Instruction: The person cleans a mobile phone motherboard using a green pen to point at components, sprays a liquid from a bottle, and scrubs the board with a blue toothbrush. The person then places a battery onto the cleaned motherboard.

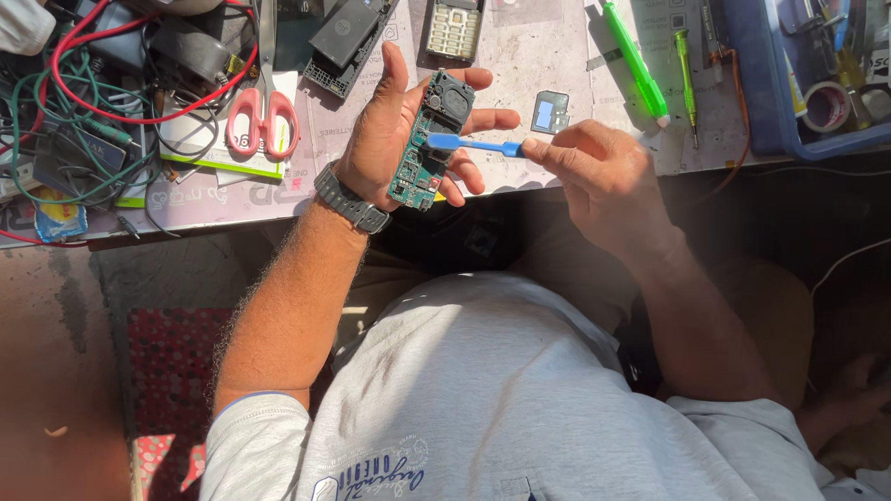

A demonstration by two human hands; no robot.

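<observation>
Circuit board (429, 141) lies in the left hand (394, 130), cupped over the tabletop's (520, 70) near edge, long axis running away from the person; the right hand (594, 172) pinches a blue brush (473, 144), reaching crosswise from the right; its head touches the board's middle.

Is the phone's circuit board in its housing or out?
Out: the bare green circuit board lies in the left hand, components exposed; the black housing sits apart on the bench.
</observation>
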